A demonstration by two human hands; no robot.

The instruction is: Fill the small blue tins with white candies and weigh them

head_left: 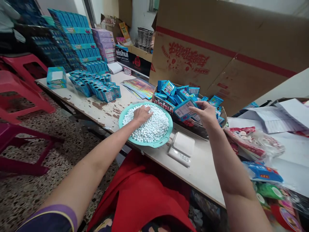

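A round turquoise bowl [154, 143] full of small white pieces [154, 129] stands near the table's front edge. My left hand [143, 115] rests on the white pieces with its fingers bent into them; whether it grips any is hidden. My right hand [205, 111] pinches a blue packet [184, 109] between thumb and fingers, above the front rim of an open carton [166, 106]. That carton is heaped with more blue packets [177, 95]. A white scale [183, 144] with nothing on its plate lies right of the bowl.
Small blue boxes [96, 84] stand in rows on the left of the table. A large brown cardboard sheet [217, 54] rises behind the carton. Plastic bags [256, 141] and papers [267, 117] lie at right. Red stools [21, 93] stand at left; part of a person [8, 19] shows behind.
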